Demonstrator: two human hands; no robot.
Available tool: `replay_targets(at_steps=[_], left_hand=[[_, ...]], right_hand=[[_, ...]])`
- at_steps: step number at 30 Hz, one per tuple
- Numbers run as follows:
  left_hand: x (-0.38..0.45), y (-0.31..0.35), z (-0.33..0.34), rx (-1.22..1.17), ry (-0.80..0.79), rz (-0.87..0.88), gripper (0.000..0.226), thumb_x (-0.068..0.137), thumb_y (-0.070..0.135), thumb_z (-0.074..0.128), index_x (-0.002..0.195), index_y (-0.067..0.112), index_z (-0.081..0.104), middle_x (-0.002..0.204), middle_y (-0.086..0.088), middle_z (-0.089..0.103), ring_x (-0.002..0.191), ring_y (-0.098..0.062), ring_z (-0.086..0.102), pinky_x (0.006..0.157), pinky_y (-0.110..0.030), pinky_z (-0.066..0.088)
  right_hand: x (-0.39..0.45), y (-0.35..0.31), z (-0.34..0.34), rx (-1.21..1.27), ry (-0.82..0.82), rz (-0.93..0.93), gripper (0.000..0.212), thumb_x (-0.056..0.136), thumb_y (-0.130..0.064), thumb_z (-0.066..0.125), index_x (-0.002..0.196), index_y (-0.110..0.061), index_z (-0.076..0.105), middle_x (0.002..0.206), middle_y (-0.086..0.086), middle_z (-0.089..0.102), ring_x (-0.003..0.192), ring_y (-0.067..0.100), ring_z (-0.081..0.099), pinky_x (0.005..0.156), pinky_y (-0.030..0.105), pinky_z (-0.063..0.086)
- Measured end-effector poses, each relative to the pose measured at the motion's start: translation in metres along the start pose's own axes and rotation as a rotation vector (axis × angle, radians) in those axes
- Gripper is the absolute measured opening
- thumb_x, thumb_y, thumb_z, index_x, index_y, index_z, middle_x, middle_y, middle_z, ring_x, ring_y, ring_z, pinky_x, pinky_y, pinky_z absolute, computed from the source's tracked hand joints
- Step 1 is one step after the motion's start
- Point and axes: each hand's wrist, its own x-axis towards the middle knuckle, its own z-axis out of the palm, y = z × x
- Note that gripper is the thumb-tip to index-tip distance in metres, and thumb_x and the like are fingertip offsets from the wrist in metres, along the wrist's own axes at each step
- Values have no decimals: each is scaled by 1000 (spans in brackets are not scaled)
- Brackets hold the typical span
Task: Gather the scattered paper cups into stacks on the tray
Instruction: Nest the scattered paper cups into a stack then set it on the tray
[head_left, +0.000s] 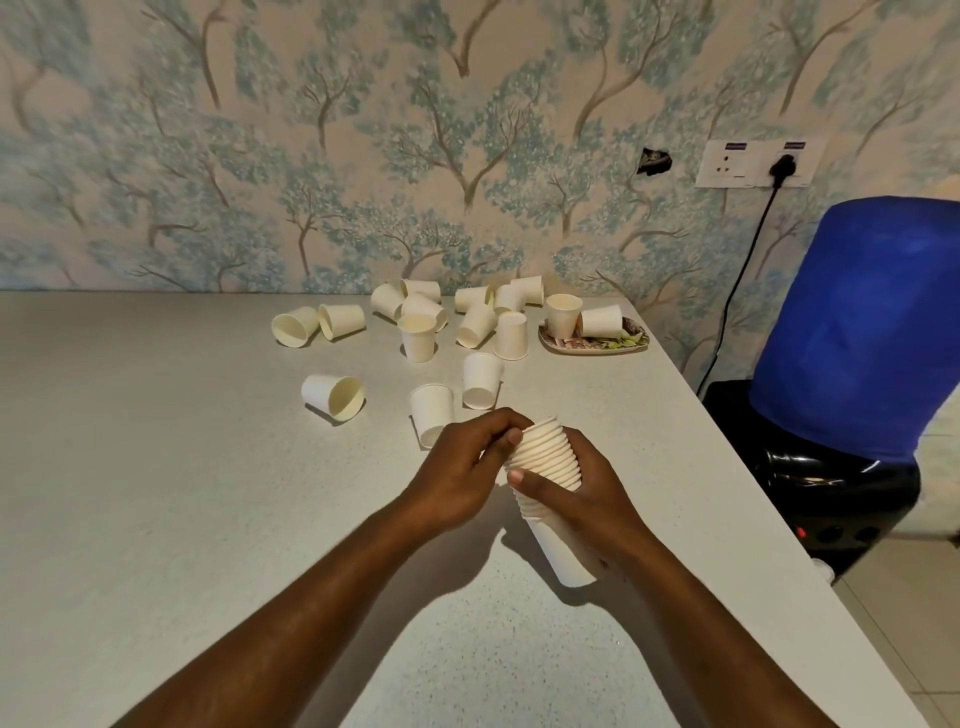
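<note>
Both hands, left and right, grip one stack; many cups remain scattered near the counter's far edge, two on the tray.

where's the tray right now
In the head view the tray sits far right on the table, near the wall, with two cups on it.

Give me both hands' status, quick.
Left hand: fingers curled on the rims at the top of the cup stack.
Right hand: gripping the cup stack around its middle.
</note>
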Motion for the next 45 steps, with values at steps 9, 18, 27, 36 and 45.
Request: replay_targets(at_steps=[9, 18, 27, 36, 45], left_hand=[[15, -2, -21, -118, 1, -9, 32, 109, 29, 37, 116, 22, 68, 114, 13, 70, 112, -4, 62, 93, -18, 50], [78, -93, -67, 407, 128, -404, 57, 100, 37, 58, 150, 15, 43, 154, -9, 47, 140, -30, 46, 112, -39, 36], [67, -129, -71, 319, 178, -451, 21, 100, 36, 58, 102, 15, 60, 105, -8, 69, 91, -23, 63, 69, -27, 44], [45, -65, -66, 24, 179, -217, 16, 103, 35, 53, 102, 21, 59, 97, 7, 65, 92, -6, 62, 77, -26, 50], [6, -40, -26, -79, -103, -91, 40, 103, 45, 34, 118, 16, 59, 102, -6, 68, 95, -21, 64, 83, -44, 54]], right_hand=[[2, -1, 1, 75, 12, 63, 65, 57, -74, 78, 110, -45, 56, 95, -23, 72, 85, 7, 74, 62, 19, 57], [17, 2, -11, 58, 25, 149, 60, 61, -62, 80, 111, -38, 57, 98, -10, 73, 80, 9, 74, 61, 21, 57], [27, 19, -1, 58, -18, 198, 63, 62, -60, 83, 114, -33, 59, 92, -12, 76, 78, 13, 76, 59, 22, 57], [38, 16, 17, -165, -147, 132, 80, 48, -89, 74, 114, -49, 56, 101, -23, 71, 88, -2, 69, 74, 24, 58], [32, 5, 27, -226, -91, 41, 75, 53, -88, 73, 113, -45, 59, 100, -26, 70, 88, -4, 68, 70, 19, 53]])
